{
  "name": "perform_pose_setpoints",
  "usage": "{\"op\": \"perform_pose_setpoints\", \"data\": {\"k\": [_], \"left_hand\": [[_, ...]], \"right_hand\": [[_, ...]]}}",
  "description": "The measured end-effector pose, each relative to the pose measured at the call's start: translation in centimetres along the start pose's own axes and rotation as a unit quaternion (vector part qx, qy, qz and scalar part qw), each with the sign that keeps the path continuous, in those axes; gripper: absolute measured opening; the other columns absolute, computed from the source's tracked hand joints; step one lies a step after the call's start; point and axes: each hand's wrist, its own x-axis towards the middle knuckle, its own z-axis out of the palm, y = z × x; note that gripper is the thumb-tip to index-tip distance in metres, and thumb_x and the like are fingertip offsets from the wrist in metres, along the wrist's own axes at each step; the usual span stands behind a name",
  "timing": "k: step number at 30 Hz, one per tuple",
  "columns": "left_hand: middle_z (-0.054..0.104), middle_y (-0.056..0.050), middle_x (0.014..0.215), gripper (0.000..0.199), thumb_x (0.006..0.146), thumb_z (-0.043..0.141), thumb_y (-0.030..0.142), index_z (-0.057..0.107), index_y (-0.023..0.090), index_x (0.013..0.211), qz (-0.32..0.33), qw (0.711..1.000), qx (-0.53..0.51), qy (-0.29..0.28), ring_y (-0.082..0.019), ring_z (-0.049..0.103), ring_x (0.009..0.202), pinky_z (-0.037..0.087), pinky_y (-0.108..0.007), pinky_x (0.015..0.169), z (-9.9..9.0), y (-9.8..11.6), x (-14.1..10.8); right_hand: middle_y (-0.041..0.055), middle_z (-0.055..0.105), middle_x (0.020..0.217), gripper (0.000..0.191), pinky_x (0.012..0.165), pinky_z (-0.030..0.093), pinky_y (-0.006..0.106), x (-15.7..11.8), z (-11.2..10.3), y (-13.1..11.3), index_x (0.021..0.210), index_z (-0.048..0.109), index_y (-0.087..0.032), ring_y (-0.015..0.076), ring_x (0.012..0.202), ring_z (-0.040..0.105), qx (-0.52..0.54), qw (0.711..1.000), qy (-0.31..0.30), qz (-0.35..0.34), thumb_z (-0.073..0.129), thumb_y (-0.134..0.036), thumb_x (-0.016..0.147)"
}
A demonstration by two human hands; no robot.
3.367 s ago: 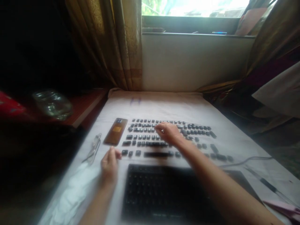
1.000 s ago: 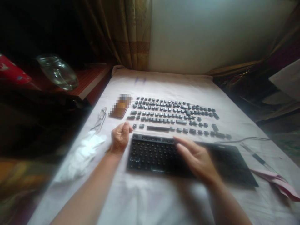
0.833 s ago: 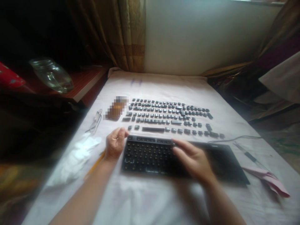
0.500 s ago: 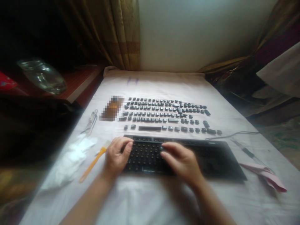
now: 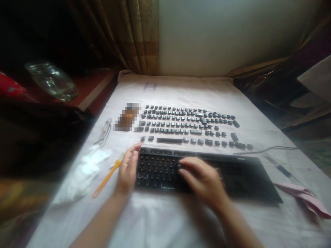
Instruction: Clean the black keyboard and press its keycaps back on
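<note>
A black keyboard base (image 5: 245, 175), its key positions bare, lies across the near part of the table. At its left end my left hand (image 5: 128, 168) rests against the edge, fingers extended and nothing in them. Over the middle of the base, my right hand (image 5: 203, 175) pinches a small dark keycap (image 5: 179, 166) between thumb and fingertips. Behind the base, several loose black keycaps lie in rows, with a long space bar (image 5: 169, 140) in the closest row.
On the left are an orange brush (image 5: 107, 179), a crumpled white cloth (image 5: 82, 175) and glasses (image 5: 105, 129). A blurred-out brown item (image 5: 126, 119) lies beside the keycaps. At right are a cable (image 5: 266, 149), a screwdriver-like tool (image 5: 283, 171) and a pink cloth (image 5: 305, 198).
My left hand has opened and straightened along the keyboard's left edge. My right hand stays over the middle with its fingertips pinched. The whole view has shifted slightly.
</note>
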Motion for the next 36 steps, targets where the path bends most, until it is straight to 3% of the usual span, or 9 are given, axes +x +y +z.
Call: {"op": "perform_pose_setpoints", "data": {"k": [4,12,15,18,20,23,28,32,36], "left_hand": [[0.069,-0.011,0.121,0.043,0.091,0.058,0.055,0.067,0.02,0.114,-0.018,0.999,-0.037,-0.003,-0.025,0.064,0.117,0.053,-0.036,0.098,0.4,0.0,-0.1],[0.069,-0.01,0.117,0.047,0.092,0.053,0.058,0.066,0.019,0.115,-0.034,0.997,-0.064,-0.032,-0.024,0.062,0.119,0.052,-0.038,0.102,0.1,0.6,0.2],[0.066,-0.008,0.123,0.036,0.095,0.055,0.046,0.063,0.021,0.12,0.059,0.993,0.069,-0.069,-0.022,0.061,0.12,0.049,-0.039,0.104,-1.1,1.4,0.3],[0.069,-0.004,0.116,0.025,0.091,0.064,0.033,0.065,0.024,0.114,0.218,0.942,0.207,-0.147,-0.02,0.062,0.113,0.048,-0.036,0.104,-2.0,2.7,0.2],[0.071,-0.003,0.108,0.024,0.089,0.068,0.03,0.065,0.025,0.113,0.273,0.904,0.237,-0.229,-0.019,0.064,0.106,0.051,-0.033,0.097,-2.2,3.5,-0.1],[0.072,-0.002,0.103,0.027,0.088,0.069,0.029,0.063,0.025,0.114,0.302,0.869,0.251,-0.299,-0.017,0.066,0.098,0.053,-0.031,0.09,-2.1,3.8,-0.6],[0.072,-0.001,0.097,0.017,0.092,0.064,0.024,0.062,0.023,0.11,0.324,0.859,0.275,-0.287,-0.014,0.067,0.092,0.052,-0.028,0.087,-2.0,3.6,-1.2],[0.073,-0.001,0.096,0.016,0.093,0.064,0.023,0.063,0.022,0.109,0.342,0.85,0.291,-0.277,-0.014,0.067,0.091,0.052,-0.029,0.087,-2.2,3.6,-1.4],[0.073,0.0,0.096,0.017,0.092,0.065,0.024,0.064,0.023,0.109,0.322,0.852,0.306,-0.278,-0.014,0.067,0.091,0.052,-0.029,0.087,-3.4,3.4,-1.5]], "right_hand": [[0.0028,0.069,0.085,0.014,0.061,0.055,0.025,-0.5,0.7,-0.6,0.096,0.072,-0.024,0.0123,0.061,0.063,0.001,1.0,-0.007,-0.016,0.067,-0.019,0.085],[0.004,0.073,0.082,0.014,0.066,0.055,0.023,-1.3,3.7,-2.0,0.09,0.071,-0.021,0.0148,0.074,0.07,0.007,0.994,-0.085,-0.068,0.06,-0.012,0.088],[0.0033,0.074,0.081,0.012,0.067,0.055,0.023,-0.9,4.0,-2.8,0.089,0.07,-0.021,0.0147,0.073,0.07,0.046,0.995,-0.081,-0.028,0.061,-0.013,0.087],[0.0021,0.074,0.078,0.008,0.064,0.055,0.023,-0.4,4.3,-3.8,0.086,0.07,-0.021,0.0144,0.07,0.069,0.117,0.986,-0.093,0.068,0.062,-0.018,0.086],[0.0008,0.071,0.075,0.005,0.059,0.054,0.023,-0.1,4.5,-4.3,0.085,0.067,-0.021,0.0137,0.065,0.067,0.187,0.966,-0.099,0.151,0.064,-0.024,0.085],[-0.0016,0.066,0.07,0.015,0.053,0.052,0.022,0.2,4.8,-4.4,0.082,0.062,-0.02,0.0121,0.058,0.063,0.285,0.921,-0.102,0.244,0.069,-0.034,0.081],[-0.0026,0.062,0.067,0.028,0.052,0.051,0.022,0.6,4.8,-4.3,0.077,0.058,-0.02,0.0106,0.056,0.058,0.336,0.886,-0.117,0.298,0.076,-0.042,0.074],[-0.0024,0.061,0.065,0.024,0.05,0.047,0.021,0.7,4.7,-4.3,0.076,0.059,-0.019,0.0102,0.054,0.056,0.318,0.891,-0.127,0.297,0.073,-0.039,0.076],[0.0004,0.065,0.068,0.016,0.055,0.049,0.022,0.4,4.1,-4.1,0.078,0.066,-0.019,0.0123,0.06,0.06,0.249,0.932,-0.115,0.238,0.066,-0.034,0.082]]}}
